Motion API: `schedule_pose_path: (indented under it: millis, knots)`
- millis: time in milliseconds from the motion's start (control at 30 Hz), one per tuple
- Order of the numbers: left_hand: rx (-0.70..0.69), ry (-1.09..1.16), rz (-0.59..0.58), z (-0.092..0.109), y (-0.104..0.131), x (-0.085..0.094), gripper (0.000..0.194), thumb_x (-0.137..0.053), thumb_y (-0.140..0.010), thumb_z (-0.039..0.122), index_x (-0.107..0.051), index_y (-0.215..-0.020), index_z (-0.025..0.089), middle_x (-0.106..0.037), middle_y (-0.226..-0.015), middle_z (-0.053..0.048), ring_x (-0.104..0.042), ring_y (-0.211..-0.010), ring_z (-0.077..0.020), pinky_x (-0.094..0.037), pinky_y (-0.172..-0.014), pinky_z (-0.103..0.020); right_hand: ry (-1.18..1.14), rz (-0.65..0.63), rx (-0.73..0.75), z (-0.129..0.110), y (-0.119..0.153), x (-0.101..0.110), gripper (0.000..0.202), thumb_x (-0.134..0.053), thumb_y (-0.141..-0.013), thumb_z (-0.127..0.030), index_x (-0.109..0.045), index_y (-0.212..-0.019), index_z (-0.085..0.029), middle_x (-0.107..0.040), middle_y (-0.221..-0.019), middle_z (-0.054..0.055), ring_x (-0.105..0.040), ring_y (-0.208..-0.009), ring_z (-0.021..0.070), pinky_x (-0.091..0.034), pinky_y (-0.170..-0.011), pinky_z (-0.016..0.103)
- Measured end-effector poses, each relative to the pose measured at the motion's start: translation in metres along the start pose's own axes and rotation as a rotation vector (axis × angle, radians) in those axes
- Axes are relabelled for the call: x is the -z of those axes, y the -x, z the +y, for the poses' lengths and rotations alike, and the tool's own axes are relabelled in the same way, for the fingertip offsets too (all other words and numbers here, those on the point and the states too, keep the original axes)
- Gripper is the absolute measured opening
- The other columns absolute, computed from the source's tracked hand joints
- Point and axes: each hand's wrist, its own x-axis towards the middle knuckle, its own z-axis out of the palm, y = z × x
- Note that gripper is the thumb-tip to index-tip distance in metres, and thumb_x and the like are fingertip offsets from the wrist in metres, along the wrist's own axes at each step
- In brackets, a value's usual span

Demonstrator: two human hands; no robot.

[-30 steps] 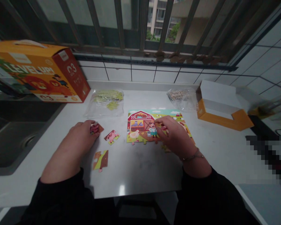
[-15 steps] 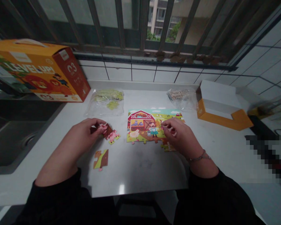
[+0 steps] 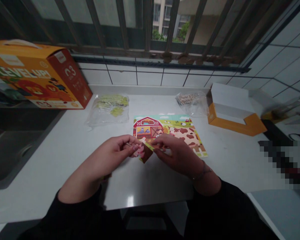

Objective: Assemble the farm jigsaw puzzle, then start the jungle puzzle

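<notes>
Left hand [image 3: 115, 150] slants inward, pinching a puzzle piece [image 3: 146, 154] beside right hand [image 3: 176, 151].

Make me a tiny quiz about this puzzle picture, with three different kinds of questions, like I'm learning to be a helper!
1. True or false: the left hand holds a pink-and-brown puzzle piece.

2. Which animal with brown patches is printed on the right side of the puzzle?

3. Pick one. The big orange box marked "LEVEL UP!" stands:
A) to the left of the puzzle
B) to the right of the puzzle
C) on top of the puzzle

Key: 1. True. 2. A cow. 3. A.
</notes>
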Motion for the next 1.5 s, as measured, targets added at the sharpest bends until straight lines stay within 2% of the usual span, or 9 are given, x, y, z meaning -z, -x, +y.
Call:
schedule_pose_path:
  millis: [200, 367, 500, 600, 833, 1000, 1133, 1333, 1500]
  knots:
    - [-0.007, -0.07, -0.049, -0.009, -0.007, -0.004, 0.029, -0.069, -0.099, 0.048, -0.081, -0.111, 0.024, -0.082, -0.099, -0.005, -0.071, -0.09, -0.0215, -0.055, -0.085, -0.035, -0.131, -0.09, -0.099, -0.014, -0.004, -0.012, 0.013, -0.073, -0.102, -0.022, -0.076, -0.114, -0.026, -0.082, -0.105, 0.0, -0.071, -0.086, 0.014, -0.053, -0.081, 0.028]
    - [-0.074, -0.125, -0.081, -0.014, -0.009, 0.0, 0.029, -0.062, -0.104, 0.045, -0.08, -0.11, 0.023, -0.081, -0.096, -0.004, -0.073, -0.088, -0.0205, -0.057, -0.084, -0.034, -0.122, -0.101, -0.152, -0.01, -0.004, -0.012, 0.027, -0.073, -0.101, -0.023, -0.073, -0.128, -0.026, -0.082, -0.1, -0.001, -0.07, -0.078, 0.0134, -0.053, -0.076, 0.028]
    - [-0.131, -0.206, -0.151, -0.017, -0.01, 0.001, 0.026, -0.065, -0.106, 0.045, -0.079, -0.104, 0.023, -0.082, -0.096, -0.004, -0.075, -0.088, -0.0208, -0.059, -0.086, -0.034, -0.118, -0.125, -0.205, -0.009, -0.003, -0.014, 0.014, -0.078, -0.099, -0.026, -0.075, -0.113, -0.025, -0.077, -0.09, -0.002, -0.066, -0.073, 0.0127, -0.05, -0.07, 0.027]
    - [-0.112, -0.238, -0.114, -0.02, -0.009, -0.001, 0.024, -0.072, -0.103, 0.046, -0.075, -0.113, 0.024, -0.083, -0.093, -0.004, -0.076, -0.086, -0.0213, -0.06, -0.084, -0.034, -0.147, -0.146, -0.263, -0.011, -0.003, -0.017, 0.011, -0.081, -0.096, -0.028, -0.074, -0.104, -0.023, -0.072, -0.081, -0.004, -0.063, -0.069, 0.0121, -0.047, -0.066, 0.027]
    - [-0.027, -0.144, -0.074, -0.023, -0.008, -0.006, 0.031, -0.078, -0.097, 0.044, -0.071, -0.119, 0.024, -0.083, -0.093, -0.004, -0.079, -0.083, -0.0221, -0.061, -0.074, -0.033, -0.198, -0.221, -0.316, -0.019, -0.003, -0.026, 0.014, -0.082, -0.094, -0.03, -0.07, -0.098, -0.023, -0.074, -0.085, -0.003, -0.065, -0.073, 0.0124, -0.047, -0.068, 0.027]
    - [0.008, -0.006, -0.113, -0.018, -0.009, -0.01, 0.038, -0.08, -0.096, 0.047, -0.065, -0.123, 0.025, -0.08, -0.08, -0.001, -0.079, -0.071, -0.0222, -0.059, -0.064, -0.031, -0.33, -0.216, -0.372, -0.02, -0.002, -0.026, 0.025, -0.085, -0.095, -0.04, -0.067, -0.101, -0.023, -0.077, -0.09, -0.001, -0.068, -0.074, 0.0139, -0.051, -0.067, 0.027]
    - [-0.013, 0.013, -0.065, -0.014, -0.01, -0.01, 0.039, -0.083, -0.093, 0.048, -0.065, -0.118, 0.024, -0.08, -0.081, -0.001, -0.079, -0.074, -0.0226, -0.058, -0.065, -0.031, -0.407, -0.169, -0.386, -0.016, -0.001, -0.029, 0.024, -0.082, -0.098, -0.041, -0.065, -0.101, -0.024, -0.08, -0.094, 0.001, -0.072, -0.08, 0.0163, -0.055, -0.071, 0.03]
    - [-0.091, -0.337, 0.206, -0.024, -0.015, 0.008, 0.038, -0.077, -0.095, 0.059, -0.075, -0.103, 0.022, -0.079, -0.09, -0.003, -0.07, -0.079, -0.021, -0.051, -0.07, -0.031, -0.344, -0.135, -0.534, -0.01, -0.004, -0.027, 0.02, -0.083, -0.097, -0.036, -0.07, -0.098, -0.022, -0.082, -0.093, 0.002, -0.076, -0.077, 0.0164, -0.055, -0.067, 0.028]
    - [0.004, -0.559, 0.101, -0.024, -0.015, 0.013, 0.029, -0.075, -0.091, 0.05, -0.077, -0.093, 0.021, -0.077, -0.083, -0.003, -0.067, -0.076, -0.0213, -0.045, -0.069, -0.031, -0.321, -0.147, -0.558, -0.013, -0.004, -0.039, 0.018, -0.084, -0.096, -0.035, -0.072, -0.097, -0.022, -0.083, -0.092, 0.003, -0.079, -0.081, 0.0177, -0.057, -0.069, 0.029]
